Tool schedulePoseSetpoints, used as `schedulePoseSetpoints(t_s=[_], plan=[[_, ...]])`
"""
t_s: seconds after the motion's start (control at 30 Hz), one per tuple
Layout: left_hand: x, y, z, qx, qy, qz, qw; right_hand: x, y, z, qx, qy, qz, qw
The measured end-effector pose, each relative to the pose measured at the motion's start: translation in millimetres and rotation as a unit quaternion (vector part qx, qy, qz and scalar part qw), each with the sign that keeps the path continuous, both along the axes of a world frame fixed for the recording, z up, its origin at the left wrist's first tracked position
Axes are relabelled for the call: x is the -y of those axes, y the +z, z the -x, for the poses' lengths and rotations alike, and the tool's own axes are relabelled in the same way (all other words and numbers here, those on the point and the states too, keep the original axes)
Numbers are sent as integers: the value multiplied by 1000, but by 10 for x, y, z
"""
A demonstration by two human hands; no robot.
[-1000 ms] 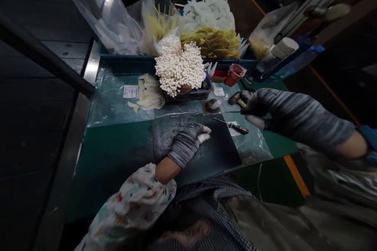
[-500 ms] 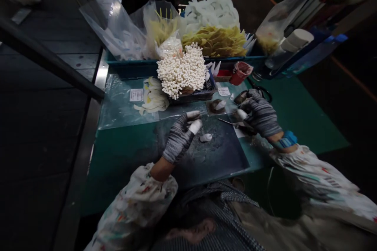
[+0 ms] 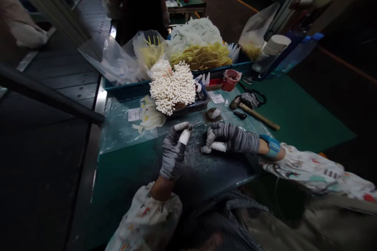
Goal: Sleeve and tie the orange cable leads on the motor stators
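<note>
My left hand (image 3: 174, 147), in a striped grey glove with white-wrapped thumb and fingertip, hovers over the dark mat (image 3: 203, 180). Its thumb and fingers are pinched together; what they hold, if anything, is too small to make out. To the right, my right hand (image 3: 228, 139), gloved and taped likewise, has its fingers closed around a small white nozzle bottle (image 3: 205, 149) at the mat's surface. Just beyond the hands, a small dish (image 3: 212, 114) has a whitish piece in it. Past the mat, a bundle of white-tipped stems (image 3: 173, 88) rests in a dark box.
Pale petal-like strips (image 3: 151, 113) lie on plastic at left. A hammer (image 3: 256, 115), black scissors (image 3: 260, 100) and a red cup (image 3: 231, 80) are at right. Behind stands a blue tray (image 3: 126, 91) with yellow and white pieces. A person (image 3: 137, 4) stands beyond.
My right hand has moved left from beside the hammer to the mat and closed on the small bottle lying there. My left hand stays pinched over the mat. The view has tilted up.
</note>
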State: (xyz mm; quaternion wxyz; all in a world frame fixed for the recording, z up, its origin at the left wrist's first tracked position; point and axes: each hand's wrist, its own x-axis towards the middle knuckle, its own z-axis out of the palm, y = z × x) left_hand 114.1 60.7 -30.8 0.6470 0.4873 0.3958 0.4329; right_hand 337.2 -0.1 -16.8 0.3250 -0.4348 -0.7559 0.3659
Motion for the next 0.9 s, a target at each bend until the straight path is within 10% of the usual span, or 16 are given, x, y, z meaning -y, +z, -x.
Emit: schedulePoseSetpoints(t_s=[0.57, 0.73, 0.9], plan=[[-1, -4, 1, 15, -6, 0, 1000, 40, 227, 65, -30, 21, 27, 999], [7, -25, -18, 25, 17, -20, 999, -136, 536, -262, -33, -168, -23, 985], [26, -17, -19, 44, 14, -20, 999, -887, 557, -870, 84, -419, -83, 900]])
